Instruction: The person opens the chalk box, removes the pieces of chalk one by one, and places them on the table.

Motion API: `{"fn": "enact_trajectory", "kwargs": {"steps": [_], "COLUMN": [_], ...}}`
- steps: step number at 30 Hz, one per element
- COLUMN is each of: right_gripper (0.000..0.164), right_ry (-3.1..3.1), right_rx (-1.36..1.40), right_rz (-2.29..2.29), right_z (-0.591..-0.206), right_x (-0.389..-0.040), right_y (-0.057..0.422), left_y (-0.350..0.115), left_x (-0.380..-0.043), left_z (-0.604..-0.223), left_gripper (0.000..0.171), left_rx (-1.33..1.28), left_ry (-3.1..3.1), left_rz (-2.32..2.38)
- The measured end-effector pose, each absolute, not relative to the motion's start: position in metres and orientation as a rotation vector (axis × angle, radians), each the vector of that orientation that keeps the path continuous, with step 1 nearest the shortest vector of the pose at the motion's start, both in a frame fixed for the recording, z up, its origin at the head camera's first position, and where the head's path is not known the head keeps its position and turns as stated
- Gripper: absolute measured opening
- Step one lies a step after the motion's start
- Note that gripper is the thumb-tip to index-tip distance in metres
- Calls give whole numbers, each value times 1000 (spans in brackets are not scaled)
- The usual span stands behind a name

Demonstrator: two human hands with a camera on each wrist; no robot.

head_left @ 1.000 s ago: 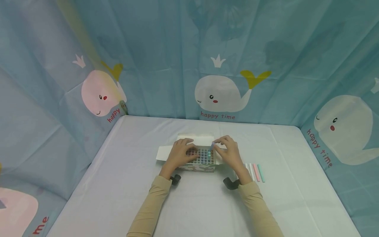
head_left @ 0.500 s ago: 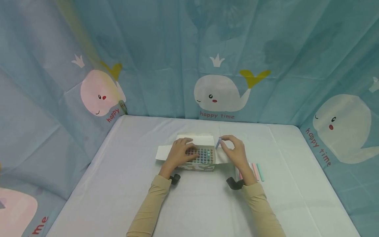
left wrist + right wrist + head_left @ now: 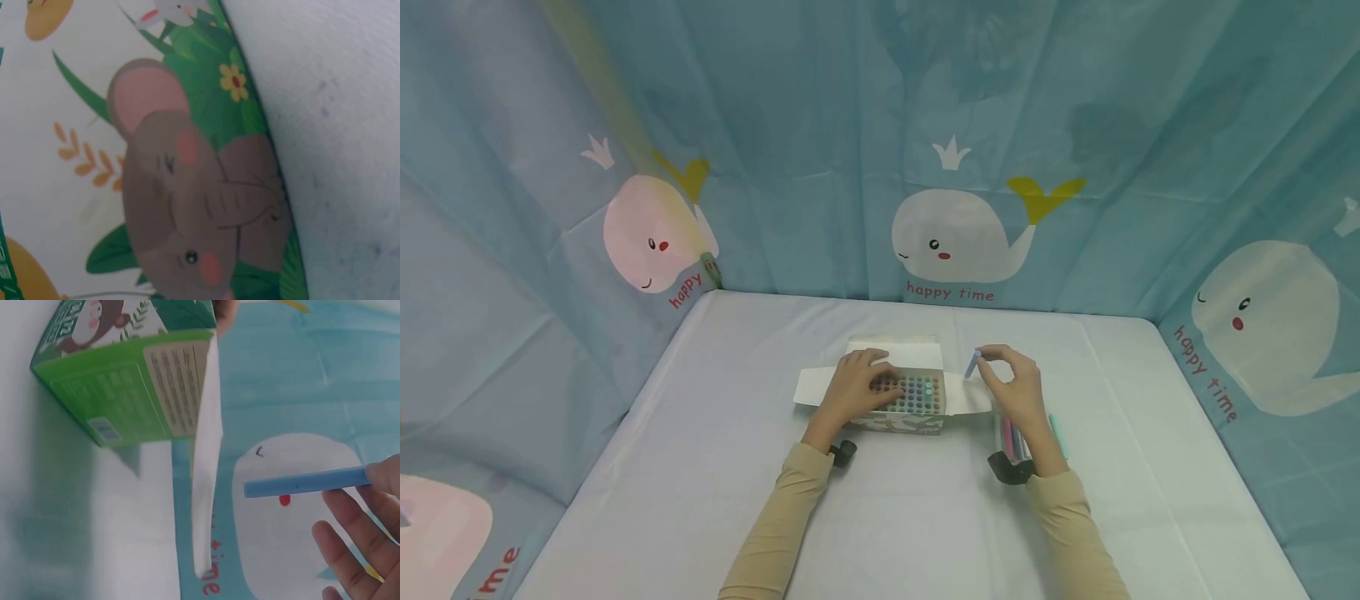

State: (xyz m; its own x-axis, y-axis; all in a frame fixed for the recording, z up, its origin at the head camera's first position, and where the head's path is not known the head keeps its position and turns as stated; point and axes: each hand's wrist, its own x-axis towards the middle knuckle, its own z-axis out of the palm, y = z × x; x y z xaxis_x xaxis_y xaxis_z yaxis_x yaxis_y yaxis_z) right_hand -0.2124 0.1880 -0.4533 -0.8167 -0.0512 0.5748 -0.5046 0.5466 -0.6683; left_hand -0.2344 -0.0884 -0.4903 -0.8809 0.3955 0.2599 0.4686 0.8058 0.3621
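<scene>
An open cardboard box (image 3: pixel 898 423) stands mid-table, packed with upright sticks of coloured chalk (image 3: pixel 916 398). Two pale green sticks poke up near its right end. My left hand (image 3: pixel 853 387) rests over the left part of the box top, fingers and thumb spread; the left wrist view shows only the box's printed front (image 3: pixel 181 187), with its elephant picture. To the right of the box, my right hand (image 3: pixel 1018 387) pinches a blue stick of chalk (image 3: pixel 306 482) by one end between thumb and fingers, held tilted above the right flap (image 3: pixel 967 396).
Several loose chalk sticks (image 3: pixel 1011 442) lie on the white table beneath my right forearm, partly hidden by it. A green stick (image 3: pixel 1058 435) lies at their right. The box's left flap (image 3: pixel 812 387) and back flap (image 3: pixel 895 350) are folded out. A whale-print curtain (image 3: pixel 962 237) hangs behind.
My right hand has lifted the blue chalk away from the box's right end and carried it rightward, over the right flap. My left hand has stayed on the box.
</scene>
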Motion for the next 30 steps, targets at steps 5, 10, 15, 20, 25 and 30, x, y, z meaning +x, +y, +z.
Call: {"fn": "enact_trajectory", "kwargs": {"steps": [5,10,15,20,25,30], "right_gripper": [16,15,15,16,15,18], "right_ry": [-2279,-2286,-2309,-2289,-2254,-2307], "right_rx": [418,400,350,310,261,171], "right_rz": [1206,1197,1186,1190,1191,1176], "right_z": [-447,-451,-452,-453,-457,-466], "right_x": [-205,-203,-198,-192,-188,-187], "right_y": [197,211,222,235,249,264], "left_y": [-88,-87,-88,-88,-89,-88], "left_x": [-235,-235,-235,-235,-234,-235], "left_z": [-490,-488,-489,-490,-490,-489], "left_gripper": [35,34,34,30,30,29], "left_rx": [-680,-678,-684,-689,-686,-688], "left_ry": [-2820,-2819,-2819,-2798,-2799,-2805], "left_rz": [-646,-671,-658,-688,-688,-672]}}
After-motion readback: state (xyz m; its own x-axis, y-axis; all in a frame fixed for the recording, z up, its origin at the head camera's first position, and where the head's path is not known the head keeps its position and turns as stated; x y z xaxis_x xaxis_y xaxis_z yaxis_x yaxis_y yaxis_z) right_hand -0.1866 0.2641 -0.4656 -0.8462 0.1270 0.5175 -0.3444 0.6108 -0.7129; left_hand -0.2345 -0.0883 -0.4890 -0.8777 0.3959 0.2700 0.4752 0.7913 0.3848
